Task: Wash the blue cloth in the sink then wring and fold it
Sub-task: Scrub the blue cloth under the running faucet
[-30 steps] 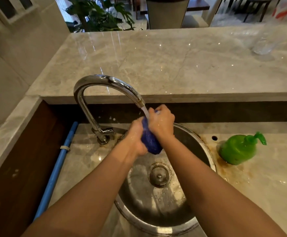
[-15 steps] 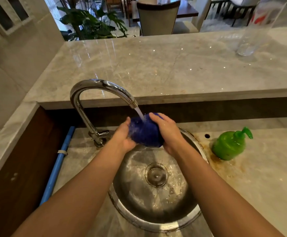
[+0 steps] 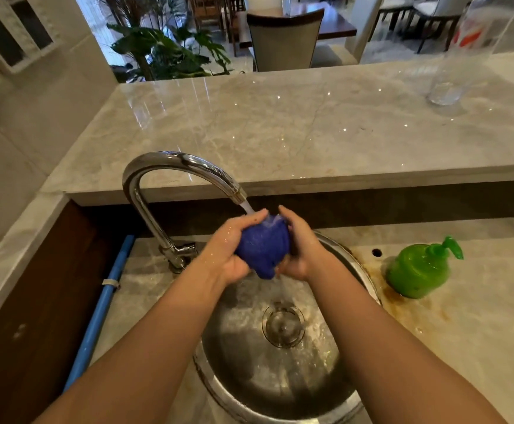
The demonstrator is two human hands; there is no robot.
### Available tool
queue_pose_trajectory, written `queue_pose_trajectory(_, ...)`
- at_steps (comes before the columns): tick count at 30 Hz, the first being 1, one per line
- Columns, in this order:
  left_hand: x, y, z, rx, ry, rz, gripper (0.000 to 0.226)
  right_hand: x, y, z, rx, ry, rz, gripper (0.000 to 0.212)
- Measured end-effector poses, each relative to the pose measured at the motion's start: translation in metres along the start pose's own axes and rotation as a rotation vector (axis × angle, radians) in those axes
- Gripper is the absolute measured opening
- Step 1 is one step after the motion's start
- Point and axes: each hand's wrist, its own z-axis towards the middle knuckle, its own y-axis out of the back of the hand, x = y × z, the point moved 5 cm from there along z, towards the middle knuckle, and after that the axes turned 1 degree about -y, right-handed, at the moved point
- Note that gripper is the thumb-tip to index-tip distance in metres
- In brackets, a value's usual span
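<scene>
your left hand [image 3: 229, 250] and right hand [image 3: 300, 247] cup the bunched blue cloth [image 3: 263, 247] between them, equally near, its long axis running down from your fingertips toward your palms.

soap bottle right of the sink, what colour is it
Bright green, pump included; the soap bottle shows in the head view, the only one.

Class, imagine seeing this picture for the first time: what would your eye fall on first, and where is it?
A bunched blue cloth stands out at centre, gripped between the left hand and right hand under the running faucet, above the round steel sink. A bright green soap dispenser sits on the counter to the sink's right.
</scene>
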Motion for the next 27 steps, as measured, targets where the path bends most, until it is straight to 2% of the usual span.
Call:
queue_pose_trajectory(2,-0.01,0.004,0.005,-0.003,-0.046,-0.043,0.039,-0.01,-0.002,-0.01,0.226,-0.052,0.181,0.054)
queue_pose_trajectory(4,-0.013,0.013,0.015,0.006,-0.082,-0.032,0.027,-0.006,-0.005,-0.019,0.301,-0.028,0.209,0.053)
queue_pose_trajectory(6,-0.014,0.03,0.023,-0.093,-0.093,0.036,0.021,0.002,-0.004,-0.022,0.22,0.051,0.128,0.047)
queue_pose_trajectory(9,-0.008,0.055,0.034,-0.292,-0.036,-0.006,0.032,0.015,0.0,-0.025,0.072,0.239,-0.121,0.037)
queue_pose_trajectory(11,0.002,0.057,0.041,-0.365,-0.032,0.019,0.03,0.019,-0.005,-0.03,0.006,0.324,-0.281,0.031)
queue_pose_trajectory(13,0.008,0.056,0.041,-0.456,-0.105,0.134,0.026,0.018,-0.01,-0.031,-0.014,0.383,-0.31,0.026)
queue_pose_trajectory(15,0.008,0.05,0.032,-0.502,-0.191,0.208,0.015,0.019,-0.016,-0.032,0.012,0.413,-0.302,0.029)
queue_pose_trajectory(19,0.003,0.048,0.03,-0.434,-0.159,0.054,0.024,0.025,-0.017,-0.037,0.043,0.495,-0.484,0.047)
queue_pose_trajectory(21,0.003,0.048,0.031,-0.347,-0.039,0.011,0.04,0.027,-0.016,-0.04,0.052,0.511,-0.579,0.057)
queue_pose_trajectory(23,0.005,0.043,0.028,-0.208,0.073,0.071,0.053,0.027,-0.016,-0.04,0.036,0.534,-0.717,0.063)
queue_pose_trajectory(27,-0.009,0.03,0.02,-0.097,0.048,0.246,0.041,0.025,-0.01,-0.031,-0.112,0.582,-1.024,0.07)
